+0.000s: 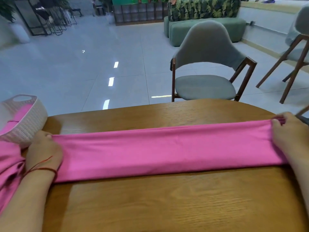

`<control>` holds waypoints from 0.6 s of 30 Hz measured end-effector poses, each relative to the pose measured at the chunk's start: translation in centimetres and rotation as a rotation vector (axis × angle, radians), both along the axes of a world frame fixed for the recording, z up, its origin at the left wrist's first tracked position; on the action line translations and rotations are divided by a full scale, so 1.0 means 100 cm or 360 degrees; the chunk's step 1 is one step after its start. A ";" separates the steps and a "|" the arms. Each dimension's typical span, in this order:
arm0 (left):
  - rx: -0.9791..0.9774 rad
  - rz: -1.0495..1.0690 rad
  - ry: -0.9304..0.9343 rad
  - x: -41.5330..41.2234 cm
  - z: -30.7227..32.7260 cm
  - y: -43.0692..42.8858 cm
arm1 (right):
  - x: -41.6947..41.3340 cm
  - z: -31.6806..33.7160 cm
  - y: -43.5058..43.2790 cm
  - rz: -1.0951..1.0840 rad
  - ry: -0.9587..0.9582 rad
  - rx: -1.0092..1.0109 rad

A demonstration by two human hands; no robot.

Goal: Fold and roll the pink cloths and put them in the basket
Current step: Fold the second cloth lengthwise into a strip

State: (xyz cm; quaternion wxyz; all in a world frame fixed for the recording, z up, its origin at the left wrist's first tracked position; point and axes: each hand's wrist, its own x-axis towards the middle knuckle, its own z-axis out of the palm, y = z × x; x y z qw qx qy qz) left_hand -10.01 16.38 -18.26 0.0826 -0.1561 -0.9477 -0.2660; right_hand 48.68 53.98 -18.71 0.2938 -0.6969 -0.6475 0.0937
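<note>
Pink cloth (167,148): folded into a long band, flat on the table (150,206), running 9 to 3 o'clock. Left hand (44,153) grips the 9 o'clock end, fingers curled round it. Right hand (287,138) pinches the 3 o'clock end. Both pull outward, I judge to hold the band taut and smooth for rolling. Basket (28,121) at 10 o'clock, just beside my left hand, one pink roll (22,113) inside. Loose pink fabric (10,164) at 8 o'clock, not yet folded.
</note>
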 end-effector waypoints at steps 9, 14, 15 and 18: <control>-0.0191 -0.0228 0.0047 -0.015 -0.003 0.004 | 0.002 0.008 -0.002 -0.0011 0.0044 0.0278; -0.0270 -0.0211 0.0047 -0.022 -0.010 0.004 | -0.006 0.013 0.001 0.0008 -0.0118 0.0208; -0.0280 -0.0206 0.0049 -0.024 -0.010 0.004 | -0.009 0.013 -0.001 0.0035 -0.0192 0.0135; -0.0312 -0.0191 0.0064 -0.026 -0.012 0.003 | -0.012 0.011 -0.003 0.0070 -0.0310 -0.0006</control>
